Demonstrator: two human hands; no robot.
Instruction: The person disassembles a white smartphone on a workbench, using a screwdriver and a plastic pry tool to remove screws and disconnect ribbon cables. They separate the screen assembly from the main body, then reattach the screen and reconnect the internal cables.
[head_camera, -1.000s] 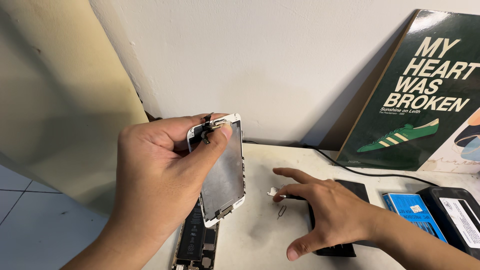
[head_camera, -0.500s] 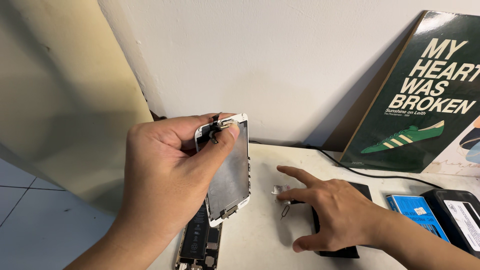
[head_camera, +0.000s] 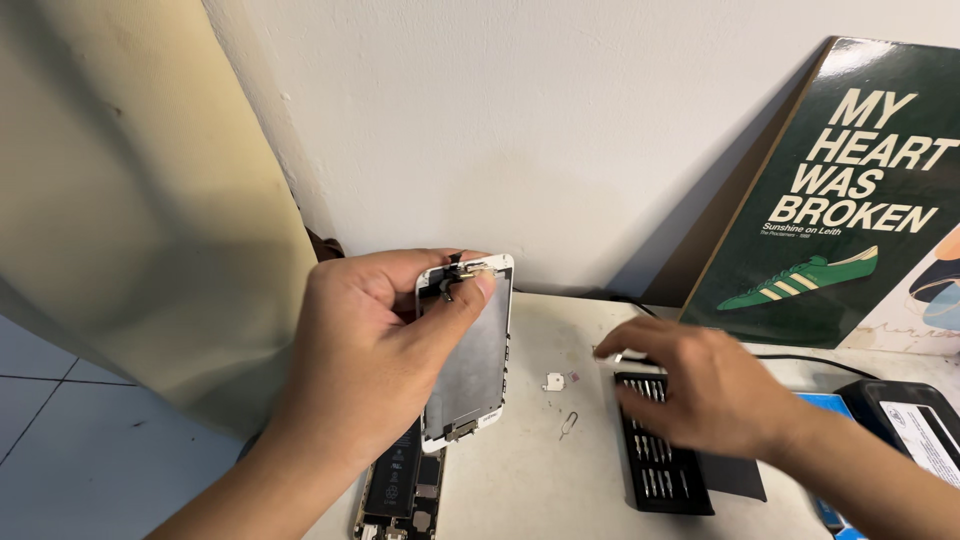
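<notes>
My left hand (head_camera: 375, 345) holds a detached phone screen panel (head_camera: 470, 360) upright, its white-rimmed back with the metal shield turned toward me, thumb pressed near its top edge. Below it on the white table (head_camera: 520, 480) lies the opened phone body (head_camera: 400, 490) with its black battery showing. My right hand (head_camera: 700, 385) hovers palm down over a black tray of screwdriver bits (head_camera: 655, 465), fingers spread, with a small silvery thing at its fingertips; what it is I cannot tell. A small metal bracket (head_camera: 553, 381) and a pin tool (head_camera: 567, 426) lie between the hands.
A dark green poster with a shoe picture (head_camera: 830, 200) leans against the white wall at the back right. A black box (head_camera: 905, 425) and a blue item (head_camera: 825, 410) sit at the right edge. A beige curtain (head_camera: 130, 220) hangs at the left, tiled floor below.
My right hand has lifted from the table near the small parts and moved right, over the bit tray. The left hand keeps the screen panel upright, nearly still.
</notes>
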